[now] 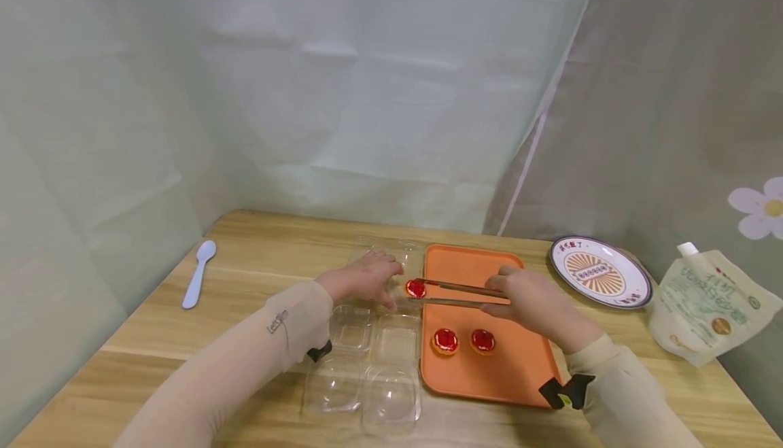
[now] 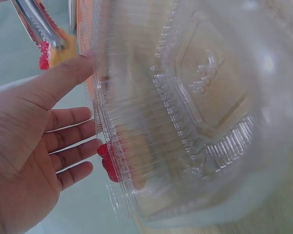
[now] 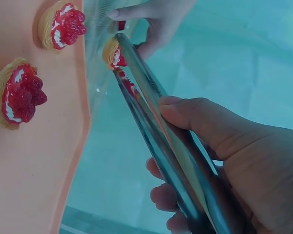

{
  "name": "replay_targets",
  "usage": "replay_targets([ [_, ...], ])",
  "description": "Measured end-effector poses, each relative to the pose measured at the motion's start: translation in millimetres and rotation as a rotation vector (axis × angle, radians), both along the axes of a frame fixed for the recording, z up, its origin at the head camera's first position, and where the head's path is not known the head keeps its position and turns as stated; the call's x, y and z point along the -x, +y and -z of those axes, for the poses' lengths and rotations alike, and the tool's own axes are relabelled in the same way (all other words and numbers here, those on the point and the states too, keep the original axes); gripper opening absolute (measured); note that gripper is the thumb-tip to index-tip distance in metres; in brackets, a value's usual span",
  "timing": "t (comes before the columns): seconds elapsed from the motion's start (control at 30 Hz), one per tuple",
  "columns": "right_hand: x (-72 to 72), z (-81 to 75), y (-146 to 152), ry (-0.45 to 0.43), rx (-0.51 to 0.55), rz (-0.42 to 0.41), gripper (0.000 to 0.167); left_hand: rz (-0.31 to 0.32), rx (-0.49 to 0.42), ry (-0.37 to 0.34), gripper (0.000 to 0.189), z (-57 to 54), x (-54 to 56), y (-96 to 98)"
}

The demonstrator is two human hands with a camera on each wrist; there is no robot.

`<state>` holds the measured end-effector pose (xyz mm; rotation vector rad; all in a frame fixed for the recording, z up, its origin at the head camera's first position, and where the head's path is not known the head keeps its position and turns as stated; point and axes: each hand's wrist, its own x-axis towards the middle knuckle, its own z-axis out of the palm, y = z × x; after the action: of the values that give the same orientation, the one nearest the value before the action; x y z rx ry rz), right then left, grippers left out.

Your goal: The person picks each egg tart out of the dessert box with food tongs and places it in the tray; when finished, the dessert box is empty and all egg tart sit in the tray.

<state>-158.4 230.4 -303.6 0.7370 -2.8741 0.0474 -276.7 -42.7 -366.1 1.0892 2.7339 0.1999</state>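
Note:
My right hand (image 1: 531,298) grips metal tongs (image 3: 149,112), with the thumb on one arm and curled fingers on the other. The tongs' tips pinch a red-topped tart (image 1: 416,289) beside the tray's left edge, over the clear plastic containers. Close to that tart is my left hand (image 1: 367,275), its fingers fairly straight and the thumb tip at the edge of a clear plastic container (image 2: 205,87) in the left wrist view. Another red-topped tart (image 2: 109,163) shows there partly through the plastic; in the head view the left hand hides it.
Two more tarts (image 1: 445,342) sit on the orange tray (image 1: 489,383). An open clear container (image 1: 391,393) lies at the tray's front left. A patterned plate (image 1: 602,274) and a spouted pouch (image 1: 703,305) stand at right, and a pale blue spoon (image 1: 197,278) at left.

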Motion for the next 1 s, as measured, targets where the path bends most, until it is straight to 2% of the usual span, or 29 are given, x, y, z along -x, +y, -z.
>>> replay_targets([
  [0.43, -17.2, -10.8, 16, 0.039, -0.008, 0.052, 0.018, 0.006, -0.001, 0.008, 0.07, 3.1, 1.6, -0.7],
  [1.0, -34.0, -6.1, 44, 0.021, -0.004, 0.12, 0.019, 0.006, -0.009, 0.006, 0.069, 1.9, 0.0, -1.1],
])
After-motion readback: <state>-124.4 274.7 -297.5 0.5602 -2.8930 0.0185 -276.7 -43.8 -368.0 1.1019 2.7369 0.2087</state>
